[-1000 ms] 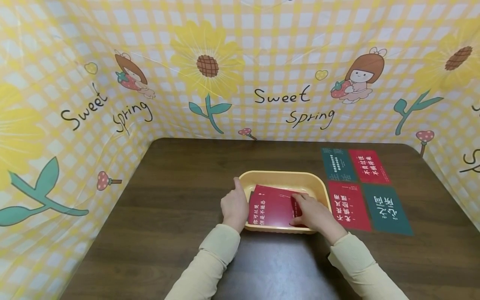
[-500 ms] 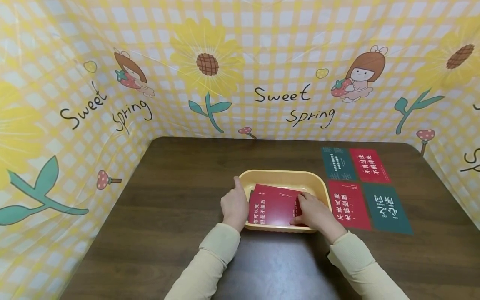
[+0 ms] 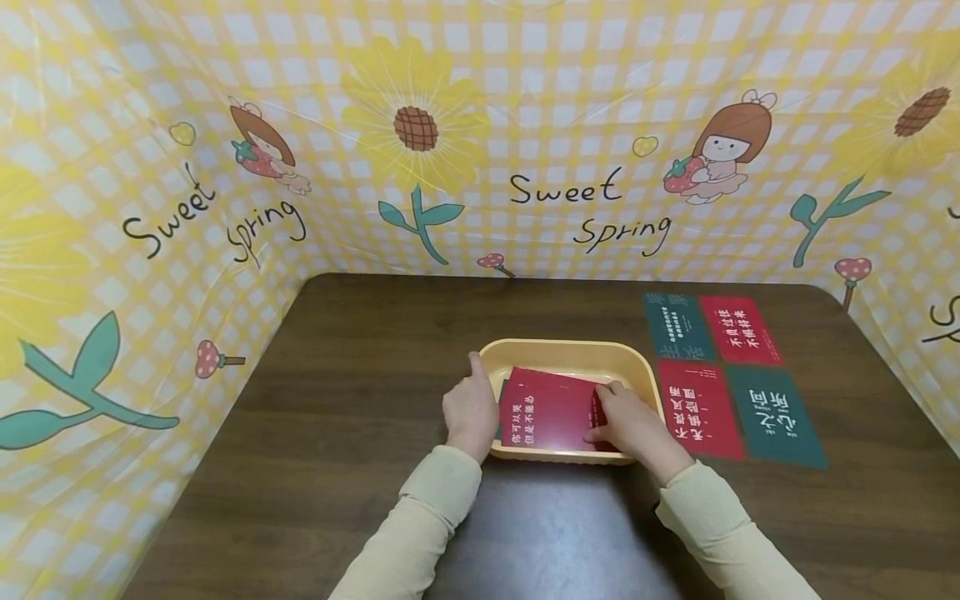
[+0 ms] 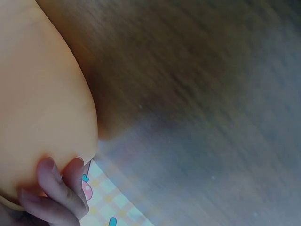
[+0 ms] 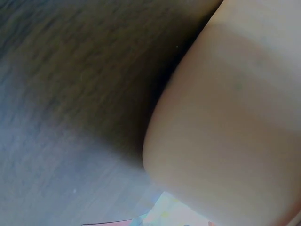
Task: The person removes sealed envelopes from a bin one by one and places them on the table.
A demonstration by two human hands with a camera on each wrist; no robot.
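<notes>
1. A shallow yellow plastic tray [image 3: 570, 354] is sitting near the middle of a dark brown wooden table [image 3: 360, 417], and a small stack of red paper cards with white print [image 3: 551, 412] is lying inside it, slightly fanned.
2. The left hand [image 3: 468, 408] is gripping the tray's left wall, fingers curled over the rim; the left wrist view is showing fingertips [image 4: 51, 188] pressing against the yellow plastic.
3. The right hand [image 3: 633, 425] is reaching into the tray at the stack's right edge, fingers bent onto the top card; whether it is pinching the card or only pressing on it I cannot tell.
4. Four more cards, two red and two dark green [image 3: 723, 375], are lying flat in a square block on the table just right of the tray.
5. The cards are looking thin, light and glossy, so they will likely slide over one another and bend easily; a free edge or corner seems the best place to pinch one.
6. A yellow checked sunflower-print backdrop [image 3: 480, 125] is standing around the table.
</notes>
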